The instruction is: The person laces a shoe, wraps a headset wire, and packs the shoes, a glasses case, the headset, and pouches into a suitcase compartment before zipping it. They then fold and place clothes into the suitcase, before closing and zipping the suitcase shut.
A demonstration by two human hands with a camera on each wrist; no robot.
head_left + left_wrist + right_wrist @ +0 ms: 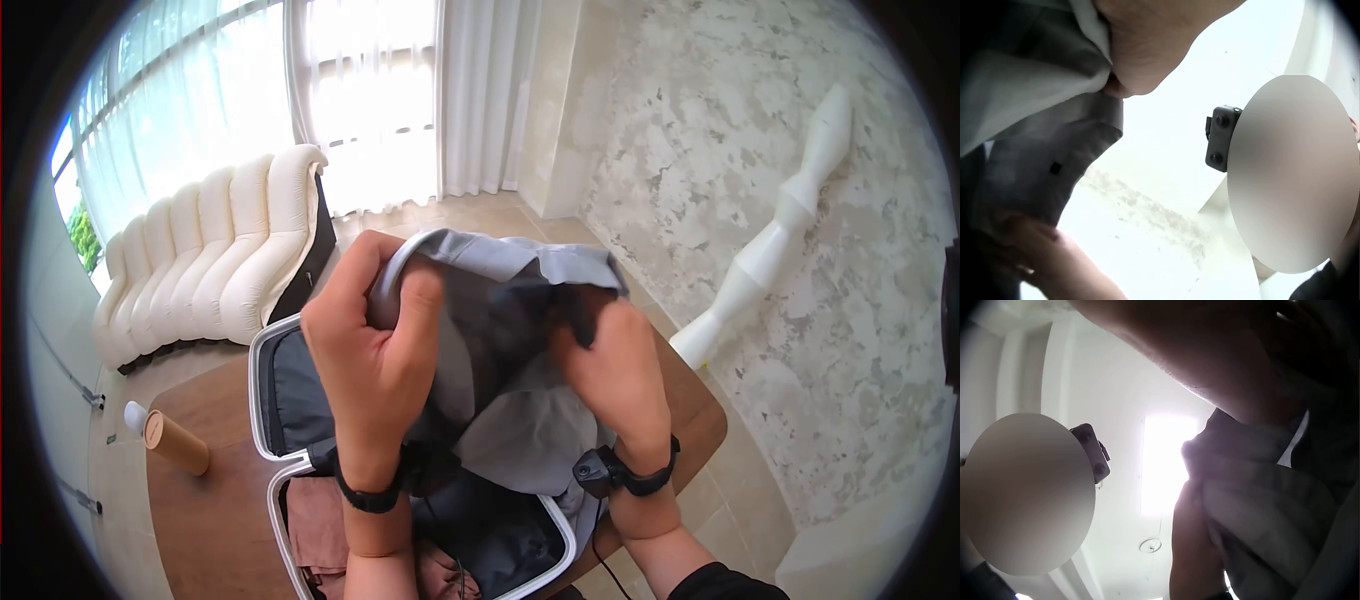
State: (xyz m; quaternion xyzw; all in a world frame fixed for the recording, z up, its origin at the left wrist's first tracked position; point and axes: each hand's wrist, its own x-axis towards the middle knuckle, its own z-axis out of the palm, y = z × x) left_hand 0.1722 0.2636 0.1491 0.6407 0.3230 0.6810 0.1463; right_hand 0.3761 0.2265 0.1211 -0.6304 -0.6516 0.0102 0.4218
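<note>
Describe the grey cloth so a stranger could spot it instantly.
Find the wooden table, then the open suitcase on it. Above the case, the left hand and right hand hold up the grey cloth. Unlike the pinkish cloth in the case, it is grey and raised.

Left hand [375, 340] and right hand [620, 375] bare. Right strap [650, 487]: black wristband. Right camera [592, 472], on right strap's side toward left strap [372, 500]: black, boxy, round lens. Thin black cable [598, 545] below right strap. Black sleeve [730, 583] elbow-side of right strap. Left strap also black, its camera unclear. Head camera [1222, 139]: dark grey box, rounded corners, two round lenses.
</note>
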